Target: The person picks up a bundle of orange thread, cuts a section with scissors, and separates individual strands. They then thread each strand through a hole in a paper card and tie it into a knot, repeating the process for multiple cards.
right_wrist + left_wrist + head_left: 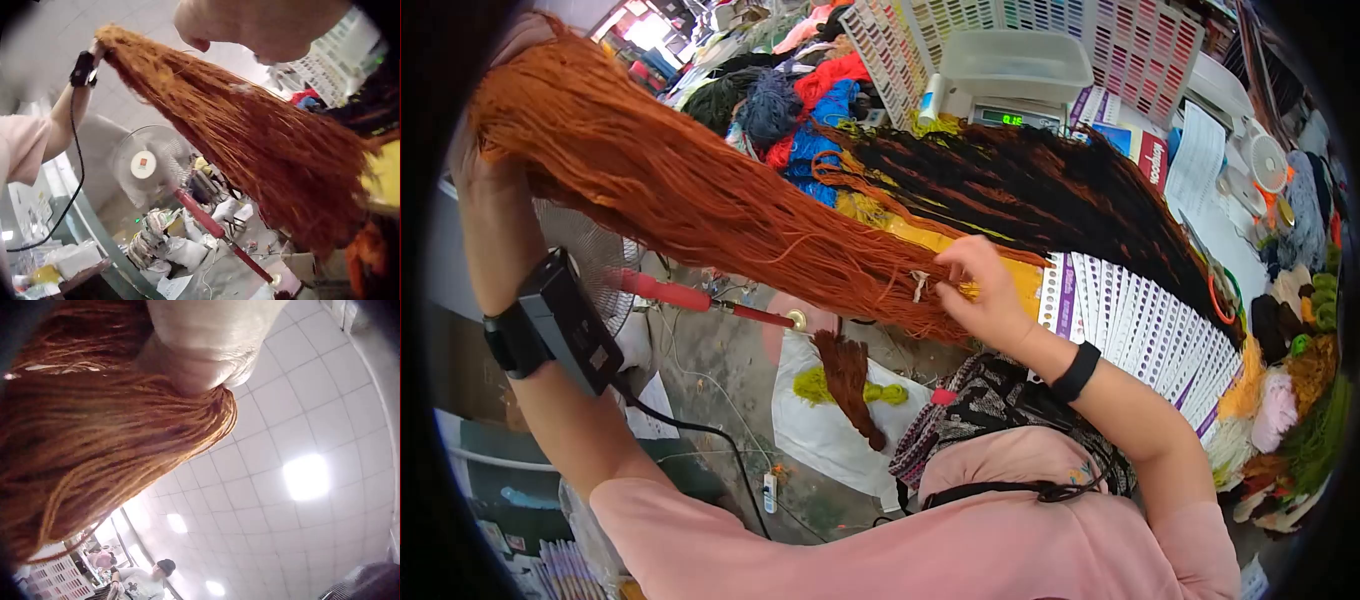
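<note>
A long hank of rust-orange yarn (730,200) stretches from the upper left down to the middle in the head view. My raised left hand (209,347) grips its looped top end, the fingers partly hidden by the strands. Over the hank's lower end is my right hand (985,295), its fingers bent, thumb and forefinger apart, and no yarn shows between them. Beside those fingertips a small pale tie (919,286) sits on the strands. In the right wrist view, the right hand hovers just above the hank, whose lower ends hang loose and spread.
Black-and-brown yarn (1020,185) lies on the table beside a fan of white punched cards (1140,330). Behind are a scale (1015,117), a clear plastic tub (1015,65) and shade charts (1145,60). A standing fan (147,164) with a red pole is at left; scissors (1225,290) lie right.
</note>
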Demonstrator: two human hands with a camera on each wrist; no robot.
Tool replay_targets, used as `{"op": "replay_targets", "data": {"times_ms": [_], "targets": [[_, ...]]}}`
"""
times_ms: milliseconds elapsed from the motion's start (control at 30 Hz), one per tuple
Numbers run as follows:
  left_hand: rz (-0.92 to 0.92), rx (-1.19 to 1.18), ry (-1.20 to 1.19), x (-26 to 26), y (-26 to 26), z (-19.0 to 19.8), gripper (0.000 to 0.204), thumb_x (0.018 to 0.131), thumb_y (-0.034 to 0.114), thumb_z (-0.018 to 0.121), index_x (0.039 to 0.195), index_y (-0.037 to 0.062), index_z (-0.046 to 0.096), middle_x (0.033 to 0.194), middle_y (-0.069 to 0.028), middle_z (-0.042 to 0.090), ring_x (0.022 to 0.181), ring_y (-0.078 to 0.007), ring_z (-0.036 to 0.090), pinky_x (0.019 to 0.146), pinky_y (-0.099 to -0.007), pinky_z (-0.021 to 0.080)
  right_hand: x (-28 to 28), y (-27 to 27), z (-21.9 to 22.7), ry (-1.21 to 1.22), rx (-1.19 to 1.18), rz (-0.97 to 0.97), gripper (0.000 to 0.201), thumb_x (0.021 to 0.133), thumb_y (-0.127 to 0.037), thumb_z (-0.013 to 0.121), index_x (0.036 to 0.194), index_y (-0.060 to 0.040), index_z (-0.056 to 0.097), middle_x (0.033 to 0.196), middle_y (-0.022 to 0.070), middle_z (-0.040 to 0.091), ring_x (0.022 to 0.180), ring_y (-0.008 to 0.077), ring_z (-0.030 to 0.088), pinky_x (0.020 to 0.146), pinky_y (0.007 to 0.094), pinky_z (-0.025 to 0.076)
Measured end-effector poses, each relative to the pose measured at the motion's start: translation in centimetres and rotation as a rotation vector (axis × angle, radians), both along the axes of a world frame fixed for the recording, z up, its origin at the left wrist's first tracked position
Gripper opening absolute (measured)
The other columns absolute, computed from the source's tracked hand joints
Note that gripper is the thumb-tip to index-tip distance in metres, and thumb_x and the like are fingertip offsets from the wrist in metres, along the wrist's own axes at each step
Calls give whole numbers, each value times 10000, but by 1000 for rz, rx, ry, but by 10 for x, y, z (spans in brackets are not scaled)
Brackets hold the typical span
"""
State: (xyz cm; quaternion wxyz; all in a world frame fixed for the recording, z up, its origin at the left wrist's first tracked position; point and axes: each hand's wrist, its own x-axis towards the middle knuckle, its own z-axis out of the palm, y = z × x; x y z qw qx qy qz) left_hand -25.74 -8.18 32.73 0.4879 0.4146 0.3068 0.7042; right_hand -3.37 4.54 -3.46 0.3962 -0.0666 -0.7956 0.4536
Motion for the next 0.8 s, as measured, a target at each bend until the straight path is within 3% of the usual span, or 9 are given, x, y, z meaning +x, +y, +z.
{"op": "replay_targets", "data": {"times_ms": [167,333,433,533,633,700,733,767,800], "targets": [[75,136,-32,5,-5,-4,184,810,206,505,814,22,503,613,-1,520,523,-89,503,485,-188,416,-25,1,-16,-176,-15,75,65,726,-72,534,754,-42,585,674,98,562,617,228,550,572,305,432],[182,319,-25,10,-9,-11,232,796,232,529,844,7,500,604,0,506,510,-92,490,475,-196,417,12,32,-40,-604,-265,96,165,732,-161,577,660,-16,610,500,90,534,501,175,546,488,286,414],[266,339,247,-29,-23,11,172,796,181,495,825,12,508,592,0,493,529,-94,493,510,-198,410,27,47,-65,-801,-298,45,183,708,-182,584,630,-19,611,507,125,540,505,222,560,501,311,432],[553,154,517,-68,-62,48,142,815,41,396,843,16,533,616,11,476,577,-96,480,617,-213,392,36,44,-79,-1024,28,106,193,690,-202,571,622,-28,618,568,151,566,553,287,571,536,355,447],[1099,161,567,-49,-78,56,403,857,210,353,1215,25,378,845,-53,497,818,-152,485,789,-319,383,38,23,-79,-1183,242,232,219,683,-251,558,664,-45,632,645,164,584,643,341,568,612,394,458],[1061,24,616,8,-70,40,543,852,344,326,1317,90,204,992,-73,471,923,-186,452,868,-374,333,37,12,-59,-1151,206,251,212,691,-238,558,718,-39,628,710,167,590,688,336,568,636,394,455],[563,38,678,-1,-79,39,602,843,413,322,1339,140,119,1012,-78,488,928,-182,463,866,-386,331,38,9,-53,-1133,188,259,212,695,-232,559,745,-37,626,743,169,592,710,333,567,648,393,454],[262,34,693,-16,-78,32,592,851,411,312,1339,138,118,950,-71,513,866,-172,487,816,-372,365,40,11,-61,-916,144,293,213,706,-225,553,774,-35,619,778,167,589,727,331,563,656,393,450],[149,41,614,0,-64,12,479,848,371,346,1234,120,213,869,-55,511,779,-152,482,731,-334,373,44,14,-76,-700,104,319,216,716,-218,547,804,-33,612,813,165,586,744,329,559,664,394,447]]}}
